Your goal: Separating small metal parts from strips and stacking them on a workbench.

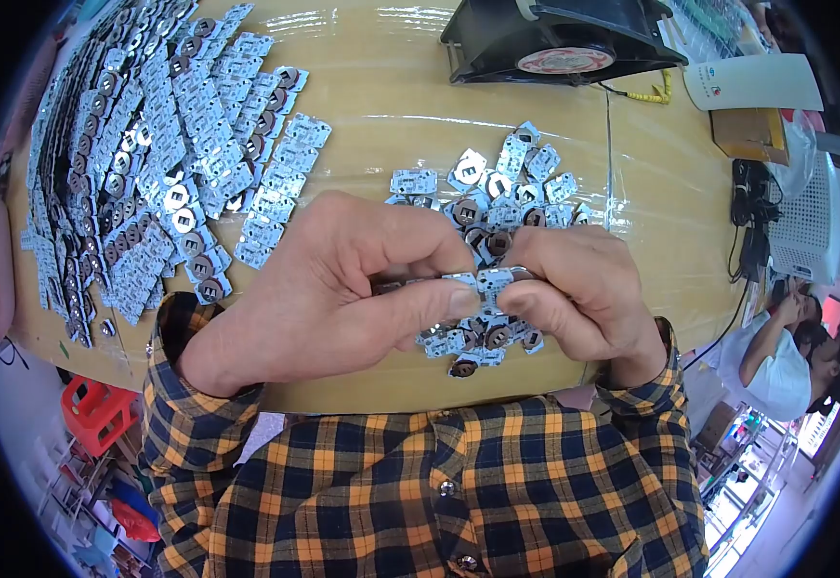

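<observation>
left grip [328, 294], right grip [582, 289] pinch circuit boards [491, 279]

A black axial fan [563, 43] sits far back, a yellow lead [647, 97] beside it; at right, a brown carton [746, 136], a bundled black cable [751, 193], a perforated white case [803, 231]; lower left, a red plastic stool [95, 416].
</observation>
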The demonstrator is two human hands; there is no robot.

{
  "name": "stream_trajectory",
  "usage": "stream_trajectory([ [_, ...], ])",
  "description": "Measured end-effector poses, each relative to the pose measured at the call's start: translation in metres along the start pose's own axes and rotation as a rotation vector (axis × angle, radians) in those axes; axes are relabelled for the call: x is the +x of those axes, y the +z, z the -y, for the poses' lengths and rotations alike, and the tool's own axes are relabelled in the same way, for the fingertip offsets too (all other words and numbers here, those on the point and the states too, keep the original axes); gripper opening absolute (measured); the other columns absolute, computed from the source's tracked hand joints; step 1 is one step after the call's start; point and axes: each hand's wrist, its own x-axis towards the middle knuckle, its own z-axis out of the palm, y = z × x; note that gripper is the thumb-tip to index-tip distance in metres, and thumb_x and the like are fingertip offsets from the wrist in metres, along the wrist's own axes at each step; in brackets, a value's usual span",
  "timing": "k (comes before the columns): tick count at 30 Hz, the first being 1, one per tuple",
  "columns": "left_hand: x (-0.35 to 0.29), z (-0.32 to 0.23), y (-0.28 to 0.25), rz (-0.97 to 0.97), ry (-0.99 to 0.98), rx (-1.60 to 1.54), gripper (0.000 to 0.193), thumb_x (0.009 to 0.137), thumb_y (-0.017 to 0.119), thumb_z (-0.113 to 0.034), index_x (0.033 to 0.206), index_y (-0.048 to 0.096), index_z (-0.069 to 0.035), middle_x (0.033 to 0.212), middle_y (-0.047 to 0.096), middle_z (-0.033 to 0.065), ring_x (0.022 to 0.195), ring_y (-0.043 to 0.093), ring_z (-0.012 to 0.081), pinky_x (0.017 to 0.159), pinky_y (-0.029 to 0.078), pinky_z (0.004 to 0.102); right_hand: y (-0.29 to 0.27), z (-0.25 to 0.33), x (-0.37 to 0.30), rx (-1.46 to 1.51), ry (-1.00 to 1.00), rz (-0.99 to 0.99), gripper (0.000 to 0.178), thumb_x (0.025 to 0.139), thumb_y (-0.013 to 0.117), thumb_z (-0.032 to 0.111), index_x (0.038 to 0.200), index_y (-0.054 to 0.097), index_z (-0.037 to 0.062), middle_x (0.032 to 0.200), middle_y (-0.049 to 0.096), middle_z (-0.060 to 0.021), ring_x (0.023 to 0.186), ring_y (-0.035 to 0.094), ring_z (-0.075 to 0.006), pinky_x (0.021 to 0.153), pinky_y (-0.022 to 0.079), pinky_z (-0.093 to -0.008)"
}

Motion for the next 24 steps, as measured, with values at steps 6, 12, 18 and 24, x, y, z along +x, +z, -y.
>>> stream_trajectory([
  [6, -0.001, -0.006, 0.005, 0.013, -0.003, -0.197, 0.010, 0.088, 0.068, -0.009, 0.086, 0.066, 0.000, 0.064, 0.062, 0.0010, 0.053, 0.059, 0.0046, 0.047, 0.041, 0.0176, -0.003, 0.019, -0.002, 0.918, 0.602, -0.011, 0.033, 0.095, 0.054, 0.024, 0.080, 0.056, -0.0052, 0.050, 0.047, -0.0024, 0.035, 0.036, -0.0068, 0.036, 0.031, -0.0235],
  [12, 0.004, 0.001, 0.004, -0.023, 0.028, -0.245, 0.012, 0.087, 0.068, -0.007, 0.093, 0.065, 0.004, 0.075, 0.066, 0.0076, 0.058, 0.063, 0.0086, 0.049, 0.046, 0.0191, -0.001, 0.014, 0.000, 1.094, 0.611, -0.059, 0.033, 0.098, 0.048, 0.021, 0.073, 0.047, -0.0002, 0.052, 0.044, -0.0016, 0.038, 0.035, -0.0052, 0.035, 0.028, -0.0211],
  [18, 0.014, 0.010, 0.006, -0.210, 0.451, 0.294, 0.015, 0.081, 0.067, 0.001, 0.096, 0.065, 0.004, 0.077, 0.067, 0.0098, 0.067, 0.065, 0.0144, 0.055, 0.048, 0.0256, 0.000, 0.010, -0.001, 0.687, 0.565, -0.204, 0.028, 0.097, 0.051, 0.020, 0.076, 0.051, 0.0008, 0.056, 0.047, 0.0000, 0.042, 0.037, -0.0027, 0.039, 0.030, -0.0201],
  [24, 0.014, 0.016, 0.012, -0.340, 0.594, 0.551, 0.018, 0.076, 0.068, 0.004, 0.094, 0.065, 0.003, 0.075, 0.065, 0.0124, 0.062, 0.063, 0.0221, 0.055, 0.048, 0.0285, 0.002, 0.011, 0.000, 0.521, 0.493, -0.240, 0.022, 0.095, 0.055, 0.011, 0.075, 0.057, 0.0010, 0.059, 0.050, 0.0049, 0.054, 0.040, -0.0007, 0.048, 0.031, -0.0197],
])
